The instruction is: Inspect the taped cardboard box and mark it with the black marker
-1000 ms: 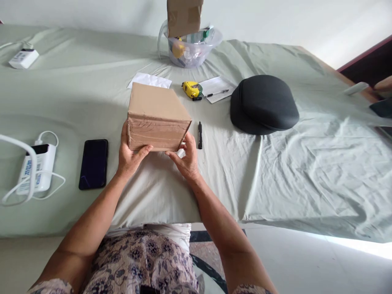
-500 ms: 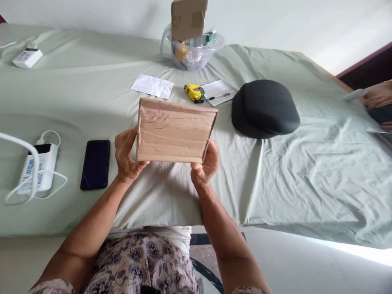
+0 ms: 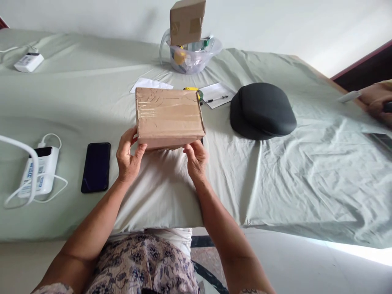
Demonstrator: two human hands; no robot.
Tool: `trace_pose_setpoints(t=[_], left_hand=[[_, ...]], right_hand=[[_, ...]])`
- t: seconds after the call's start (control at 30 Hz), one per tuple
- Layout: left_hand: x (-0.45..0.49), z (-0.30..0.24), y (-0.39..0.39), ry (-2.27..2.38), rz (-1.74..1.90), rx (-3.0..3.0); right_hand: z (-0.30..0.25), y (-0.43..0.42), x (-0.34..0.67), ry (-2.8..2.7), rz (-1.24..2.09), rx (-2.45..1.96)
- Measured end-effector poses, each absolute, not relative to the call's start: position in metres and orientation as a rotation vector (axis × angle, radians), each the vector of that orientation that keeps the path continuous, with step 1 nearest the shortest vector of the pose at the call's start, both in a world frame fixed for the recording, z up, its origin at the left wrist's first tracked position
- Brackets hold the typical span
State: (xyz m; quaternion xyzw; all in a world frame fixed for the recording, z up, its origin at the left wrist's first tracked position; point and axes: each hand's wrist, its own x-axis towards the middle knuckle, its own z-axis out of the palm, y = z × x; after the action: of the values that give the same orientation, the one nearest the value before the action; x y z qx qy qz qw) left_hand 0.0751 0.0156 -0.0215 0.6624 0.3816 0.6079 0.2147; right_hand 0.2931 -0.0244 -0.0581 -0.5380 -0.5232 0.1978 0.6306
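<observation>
A brown cardboard box [image 3: 170, 114] with creased, taped faces is held up between my two hands above the cloth-covered table. My left hand [image 3: 129, 157] grips its lower left corner, thumb on the near side and fingers partly hidden behind. At the lower right, my right hand [image 3: 196, 159] holds the near edge, its thumb in front and its other fingers mostly tucked underneath. Behind the box a yellow tape measure [image 3: 191, 88] is partly covered. A white paper slip [image 3: 150, 83] shows past its far edge.
To the right sits a black case [image 3: 263, 111]; a pen [image 3: 217, 99] lies on a paper [image 3: 219, 90]. A phone [image 3: 96, 167] and a white power bank [image 3: 45, 169] are at left. A plastic basket [image 3: 211, 51] bears another box [image 3: 187, 22]. Another person's hand [image 3: 375, 98] is far right.
The box has tipped so its near side face now shows below the broad face, and it has shifted slightly left and away. My right hand has moved left with it.
</observation>
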Motion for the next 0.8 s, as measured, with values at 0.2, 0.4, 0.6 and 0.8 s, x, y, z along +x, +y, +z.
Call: trace_pose_setpoints(t=[0.2, 0.4, 0.6, 0.8], left_hand=[[0.074, -0.030, 0.025, 1.167, 1.611, 1.764], [0.074, -0.035, 0.023, 1.282, 1.567, 1.782], [0.075, -0.046, 0.021, 1.459, 1.407, 1.779], [0.073, -0.055, 0.024, 1.632, 1.279, 1.847]], right_hand=[[-0.058, -0.015, 0.283, -1.013, 0.636, -1.351], [-0.049, -0.020, 0.282, -1.092, 0.594, -1.515], [-0.050, -0.018, 0.283, -1.216, 0.505, -1.648], [-0.051, -0.020, 0.281, -1.241, 0.522, -1.647]])
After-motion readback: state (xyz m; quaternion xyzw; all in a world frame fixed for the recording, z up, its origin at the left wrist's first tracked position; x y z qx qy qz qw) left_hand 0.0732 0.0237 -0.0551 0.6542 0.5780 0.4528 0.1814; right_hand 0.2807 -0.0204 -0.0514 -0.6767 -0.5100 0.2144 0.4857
